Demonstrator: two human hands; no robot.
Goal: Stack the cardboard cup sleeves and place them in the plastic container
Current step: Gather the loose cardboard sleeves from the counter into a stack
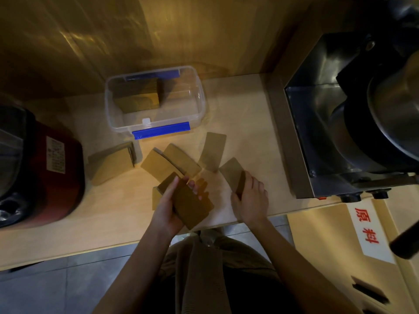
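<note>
My left hand (pixel 169 205) grips a stack of flat brown cardboard sleeves (pixel 192 205) near the table's front edge. My right hand (pixel 251 200) closes on a single sleeve (pixel 233 172) lying to the right. Loose sleeves lie between the hands and the box: two overlapping sleeves (pixel 167 164), one more sleeve (pixel 213 151), and a small pile (pixel 111 164) further left. The clear plastic container (pixel 197 98) with blue latches stands open at the back and holds a stack of sleeves (pixel 137 96) in its left half.
A red and black appliance (pixel 45 175) stands at the left edge of the wooden table (pixel 90 214). A steel machine (pixel 340 123) fills the right side. A wooden wall rises behind the container. A white label with red characters (pixel 367 225) is at lower right.
</note>
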